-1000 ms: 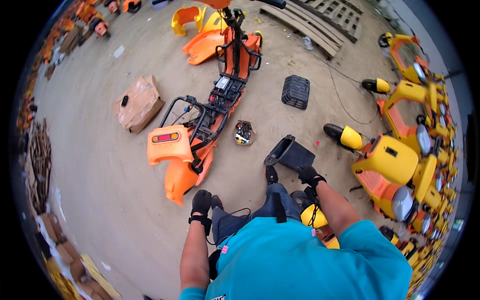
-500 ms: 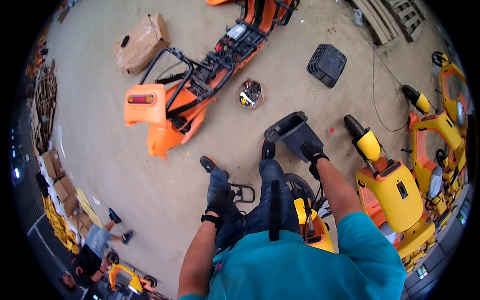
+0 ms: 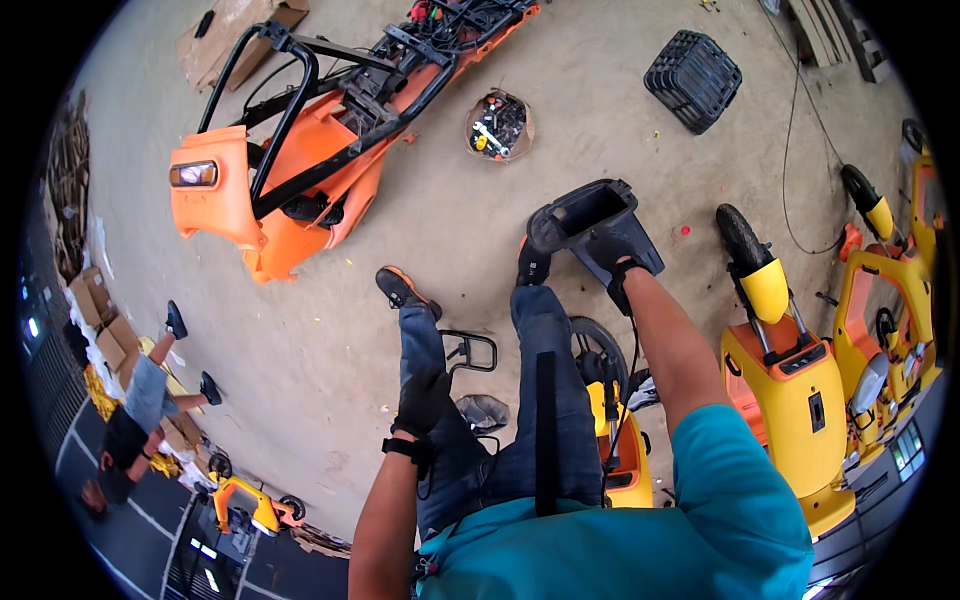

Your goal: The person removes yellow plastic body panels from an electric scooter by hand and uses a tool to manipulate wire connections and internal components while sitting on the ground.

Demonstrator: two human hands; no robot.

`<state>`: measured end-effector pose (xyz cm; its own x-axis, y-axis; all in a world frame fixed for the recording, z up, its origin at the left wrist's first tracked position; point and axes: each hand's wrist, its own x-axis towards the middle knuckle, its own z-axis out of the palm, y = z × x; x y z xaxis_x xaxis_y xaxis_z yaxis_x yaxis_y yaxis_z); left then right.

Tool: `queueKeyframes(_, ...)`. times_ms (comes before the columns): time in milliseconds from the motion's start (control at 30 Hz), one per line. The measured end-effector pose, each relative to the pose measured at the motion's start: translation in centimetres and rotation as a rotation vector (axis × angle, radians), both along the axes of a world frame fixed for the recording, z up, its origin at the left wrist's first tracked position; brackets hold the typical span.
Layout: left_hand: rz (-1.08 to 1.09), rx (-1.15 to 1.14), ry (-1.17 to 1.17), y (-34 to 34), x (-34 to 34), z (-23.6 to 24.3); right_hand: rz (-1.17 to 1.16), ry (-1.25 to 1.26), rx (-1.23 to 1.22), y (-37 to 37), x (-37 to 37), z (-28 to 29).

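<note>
Black-gloved, the person's right hand (image 3: 612, 262) clamps its fingers around a black plastic scooter panel (image 3: 590, 222) held out over the concrete floor (image 3: 400, 230), while the left hand (image 3: 424, 400), also gloved, rests flat on the thigh beside a yellow scooter (image 3: 620, 450).

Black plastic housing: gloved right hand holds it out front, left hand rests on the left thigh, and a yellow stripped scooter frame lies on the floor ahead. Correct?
Not quite. In the head view the stripped scooter frame on the floor is orange, not yellow. The rest holds: the right hand grips the black plastic housing, and the left hand rests on the left thigh.
</note>
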<state>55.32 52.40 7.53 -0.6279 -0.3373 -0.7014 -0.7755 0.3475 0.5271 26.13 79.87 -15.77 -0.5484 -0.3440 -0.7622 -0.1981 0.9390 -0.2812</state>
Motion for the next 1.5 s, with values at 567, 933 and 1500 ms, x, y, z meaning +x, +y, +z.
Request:
queueKeyframes(567, 0.531, 0.439, 0.145, -5.4, 2.4, -2.3, -0.728, -0.828, -0.804, -22.3, 17.0, 16.2)
queueKeyframes(933, 0.579, 0.505, 0.122, -24.9, 18.7, 7.0, -0.361, -1.100, -0.554, -44.1, 34.3, 26.4)
queueKeyframes(1500, 0.692, 0.211, 0.360, -55.5, 28.0, 22.0, 0.196, -0.969, -0.700, -77.7, 36.9, 41.9)
